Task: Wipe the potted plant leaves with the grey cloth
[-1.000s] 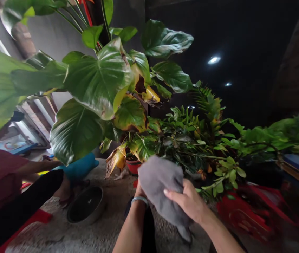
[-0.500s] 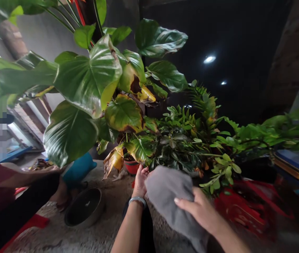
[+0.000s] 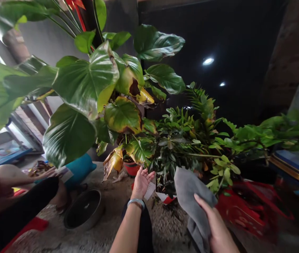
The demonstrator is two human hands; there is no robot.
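Cloth in my right hand, left hand at the leaves.
I grip the grey cloth (image 3: 191,191) with my right hand (image 3: 218,228), fingers closed on it, low beside the plant (image 3: 175,140); my left hand (image 3: 142,182) is open, fingers spread, just under a leaf (image 3: 138,149).

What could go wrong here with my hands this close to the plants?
1. The left hand is open under a yellowed leaf with brown edges; a tug may well tear it off.
2. The right hand holds the cloth against thin leafy stems; hard wiping could snap them.
3. The metal bowl sits on the floor by the left arm and could be knocked.
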